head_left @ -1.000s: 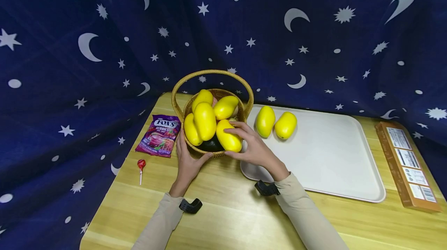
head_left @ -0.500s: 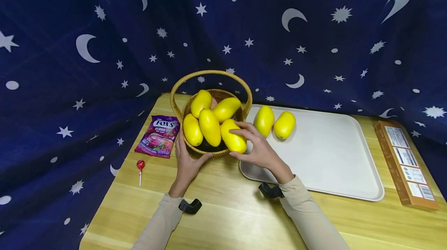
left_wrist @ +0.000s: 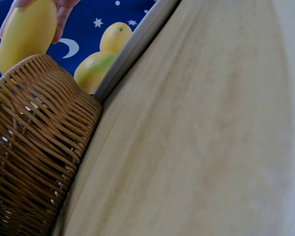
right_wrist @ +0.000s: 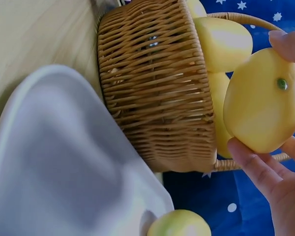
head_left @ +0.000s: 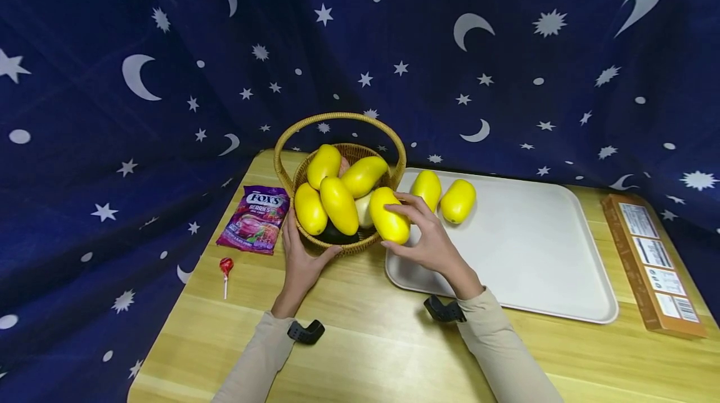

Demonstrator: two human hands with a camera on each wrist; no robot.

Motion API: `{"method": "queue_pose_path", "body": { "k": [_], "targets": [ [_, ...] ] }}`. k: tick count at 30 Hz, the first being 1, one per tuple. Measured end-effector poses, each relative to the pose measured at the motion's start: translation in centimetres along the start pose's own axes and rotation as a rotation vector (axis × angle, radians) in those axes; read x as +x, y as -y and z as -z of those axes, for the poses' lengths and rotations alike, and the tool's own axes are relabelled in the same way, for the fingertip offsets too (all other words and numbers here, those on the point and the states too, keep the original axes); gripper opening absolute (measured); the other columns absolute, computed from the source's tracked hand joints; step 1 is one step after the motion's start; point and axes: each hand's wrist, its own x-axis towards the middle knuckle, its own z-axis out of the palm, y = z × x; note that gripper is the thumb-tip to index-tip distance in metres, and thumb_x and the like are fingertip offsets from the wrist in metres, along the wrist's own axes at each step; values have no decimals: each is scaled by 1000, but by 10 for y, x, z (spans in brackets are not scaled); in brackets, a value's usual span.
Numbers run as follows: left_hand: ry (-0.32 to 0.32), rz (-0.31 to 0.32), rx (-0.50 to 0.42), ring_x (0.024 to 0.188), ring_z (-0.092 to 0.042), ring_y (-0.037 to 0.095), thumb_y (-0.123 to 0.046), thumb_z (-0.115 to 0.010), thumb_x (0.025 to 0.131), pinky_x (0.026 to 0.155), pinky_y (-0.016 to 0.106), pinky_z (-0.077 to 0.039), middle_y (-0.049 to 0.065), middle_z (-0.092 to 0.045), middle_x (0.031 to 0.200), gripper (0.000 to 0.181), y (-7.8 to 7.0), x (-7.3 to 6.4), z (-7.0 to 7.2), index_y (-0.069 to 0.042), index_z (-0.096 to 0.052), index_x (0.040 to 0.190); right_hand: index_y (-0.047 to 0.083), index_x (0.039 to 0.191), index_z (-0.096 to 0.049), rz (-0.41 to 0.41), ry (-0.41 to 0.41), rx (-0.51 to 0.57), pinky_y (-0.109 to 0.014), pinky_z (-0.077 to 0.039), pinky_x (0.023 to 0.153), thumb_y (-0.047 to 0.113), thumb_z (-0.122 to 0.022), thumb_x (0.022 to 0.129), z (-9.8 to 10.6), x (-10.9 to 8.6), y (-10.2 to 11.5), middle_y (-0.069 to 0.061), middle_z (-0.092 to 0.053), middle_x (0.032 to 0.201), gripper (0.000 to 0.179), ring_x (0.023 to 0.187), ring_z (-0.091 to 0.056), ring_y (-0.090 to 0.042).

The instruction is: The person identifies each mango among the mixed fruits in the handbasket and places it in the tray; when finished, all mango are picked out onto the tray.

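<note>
My right hand [head_left: 430,240] grips a yellow mango [head_left: 387,214] between thumb and fingers, over the right rim of a wicker basket [head_left: 360,252]. In the right wrist view the held mango [right_wrist: 263,101] shows its green stem spot, close beside the basket wall [right_wrist: 157,73]. My left hand [head_left: 302,264] rests against the basket's front left, fingers up its side and thumb spread along the front. Inside the basket lie several more mangoes [head_left: 339,206], a dark green fruit [head_left: 337,235] and a pale one [head_left: 364,210]. The left hand is outside the left wrist view.
A white tray [head_left: 529,247] lies right of the basket, bearing two mangoes [head_left: 458,201] at its far left corner. A purple candy bag [head_left: 255,218] and red lollipop [head_left: 226,268] lie on the left. An orange-brown box [head_left: 655,265] sits at the far right.
The right hand has lifted its mango out from among the others and moved it right, uncovering the pale fruit. A mango in the middle has shifted right. The left hand stays at the basket.
</note>
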Motion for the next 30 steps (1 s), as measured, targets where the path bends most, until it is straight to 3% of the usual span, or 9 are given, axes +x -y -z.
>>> {"method": "queue_pose_path", "body": {
  "k": [10,18,25,30],
  "targets": [
    [-4,4,-4,148,-13,25,-56,-84,68,116,60,-14,5,-11,163,126,1,-1,0,-15,-7,159,19,130,-62,-1,-23,-18,-37,-51,89,18,-89,70,9,-7,-2,-9,-44,147,65,129,-48,-29],
    [4,-1,-5,147,-14,24,-57,-82,69,117,58,-14,6,-13,162,125,1,0,0,-15,-7,159,16,127,-64,-21,-85,-70,-20,-47,89,12,-90,67,27,-18,-15,-10,-47,144,66,126,-51,-30],
    [3,4,-4,148,-14,24,-57,-83,68,116,59,-14,7,-12,162,126,0,0,0,-14,-7,159,14,124,-66,-9,-142,-139,-15,-32,106,10,-91,63,46,-27,-31,-15,-49,140,66,130,-46,-34],
    [2,-4,-10,147,-14,27,-60,-81,68,116,61,-14,8,-13,162,126,-1,1,0,-14,-6,159,12,124,-65,-30,-156,-193,-16,-31,106,12,-92,62,63,-32,-43,-16,-48,141,68,132,-45,-34]
  ]
}}
